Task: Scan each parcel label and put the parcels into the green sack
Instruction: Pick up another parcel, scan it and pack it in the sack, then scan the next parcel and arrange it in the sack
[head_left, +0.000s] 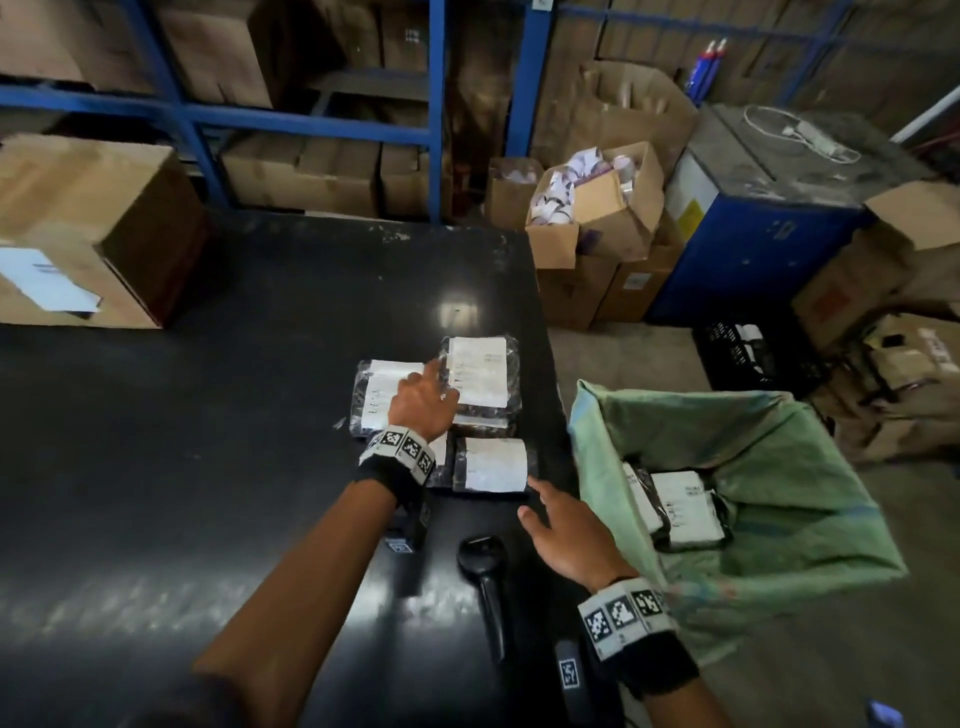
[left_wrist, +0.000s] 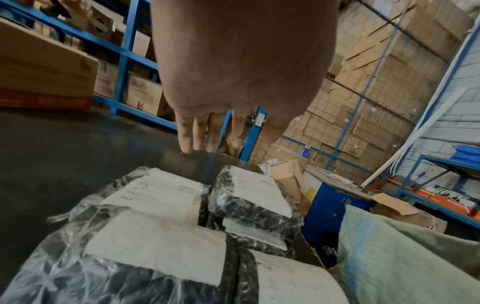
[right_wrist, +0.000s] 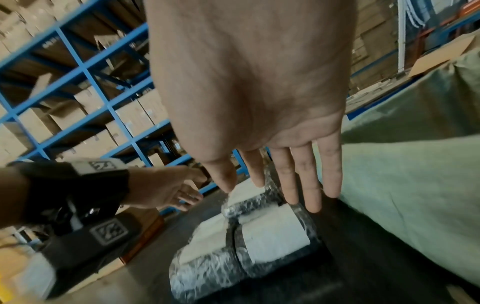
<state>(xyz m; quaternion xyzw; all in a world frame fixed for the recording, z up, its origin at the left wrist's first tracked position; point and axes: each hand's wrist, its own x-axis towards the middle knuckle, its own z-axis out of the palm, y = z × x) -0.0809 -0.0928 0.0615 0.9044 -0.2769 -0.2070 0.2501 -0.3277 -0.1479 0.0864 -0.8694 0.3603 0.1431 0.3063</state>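
Several black parcels in clear wrap with white labels lie near the right edge of the black table (head_left: 208, 415): a far right parcel (head_left: 480, 376), a far left parcel (head_left: 379, 395) and a near right parcel (head_left: 493, 465). My left hand (head_left: 423, 397) reaches over them with straight fingers (left_wrist: 193, 131) and holds nothing; I cannot tell if it touches them. My right hand (head_left: 550, 519) is spread open just short of the near right parcel (right_wrist: 272, 232). The black scanner (head_left: 485, 571) lies on the table beside it. The green sack (head_left: 779, 457) stands open at the right, with parcels (head_left: 680, 509) inside.
A large cardboard box (head_left: 88, 228) sits on the table's far left. Beyond the table stand blue shelving (head_left: 311, 114) with cartons, open cartons (head_left: 592, 208) on the floor, a blue machine (head_left: 753, 234) and a black crate (head_left: 748, 353).
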